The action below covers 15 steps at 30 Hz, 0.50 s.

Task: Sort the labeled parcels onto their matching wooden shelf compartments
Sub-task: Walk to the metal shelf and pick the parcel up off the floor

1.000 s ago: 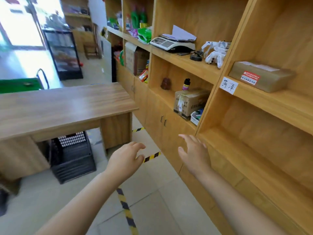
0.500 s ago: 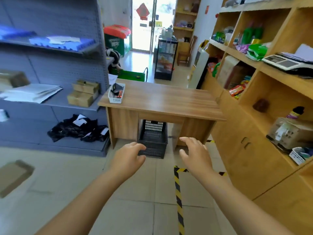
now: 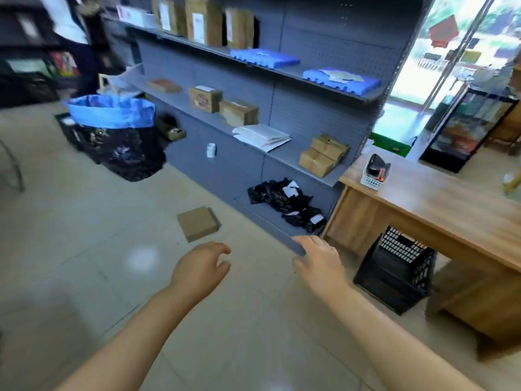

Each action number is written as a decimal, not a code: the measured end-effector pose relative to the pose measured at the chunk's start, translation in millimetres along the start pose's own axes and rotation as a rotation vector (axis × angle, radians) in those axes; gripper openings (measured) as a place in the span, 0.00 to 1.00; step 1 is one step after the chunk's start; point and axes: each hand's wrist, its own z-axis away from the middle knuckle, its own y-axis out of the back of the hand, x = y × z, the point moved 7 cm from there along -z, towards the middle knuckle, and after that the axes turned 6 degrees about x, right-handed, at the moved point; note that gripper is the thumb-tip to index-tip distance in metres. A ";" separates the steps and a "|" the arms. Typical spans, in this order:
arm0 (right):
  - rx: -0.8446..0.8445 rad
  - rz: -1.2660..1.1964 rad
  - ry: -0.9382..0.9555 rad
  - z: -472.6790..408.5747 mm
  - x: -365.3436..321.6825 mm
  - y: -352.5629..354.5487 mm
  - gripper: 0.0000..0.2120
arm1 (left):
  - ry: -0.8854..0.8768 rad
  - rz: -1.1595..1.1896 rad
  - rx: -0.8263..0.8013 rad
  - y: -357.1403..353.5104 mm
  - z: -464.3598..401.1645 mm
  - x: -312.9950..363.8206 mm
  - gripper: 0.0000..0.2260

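Before the grey shelf rack (image 3: 310, 88), head view: both bare arms reach forward over the tiled floor (image 3: 84, 249).
Change from half a second ago: the view has turned to the left; the wooden desk (image 3: 439, 210), then in the middle, is now at the right edge, and the rack fills the centre. The wooden shelf compartments have gone out of sight.
Left hand (image 3: 201, 268): empty, fingers loosely curled and half open, holding nothing, in the air in front of the rack's lowest shelf.
Right hand (image 3: 320, 259): empty, fingers spread and open, holding nothing; in the picture it overlaps the front corner of the rack's lowest shelf, contact I cannot tell.
Parcel on floor (image 3: 198, 222): flat brown box, lying alone in front of the rack, just beyond the left hand and apart from it.
Other parcels: a pair of brown boxes (image 3: 322, 155) stacked at the right end of the rack's middle shelf; black bags (image 3: 284, 200) with white labels on the lowest shelf; labels too blurred to read.
Edges: the desk corner stands close against the rack's right end; a black crate (image 3: 394, 275) sits under the desk, near the right forearm.
Open room: bare tiles stretch to the left of the rack's front, up to a blue-lined bin (image 3: 118, 131) standing against the rack's left part.
Far left of the rack: a person (image 3: 73, 38), blurred.
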 end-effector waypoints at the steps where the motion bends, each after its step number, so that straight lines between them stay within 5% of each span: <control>1: -0.027 -0.004 0.028 -8.3 -18.7 -10.4 0.21 | 0.036 0.001 0.026 8.9 0.7 -19.5 0.14; 15: -0.204 -0.171 0.317 -137.0 -164.5 -108.7 0.20 | 0.426 -0.019 0.201 60.1 -40.1 -181.2 0.15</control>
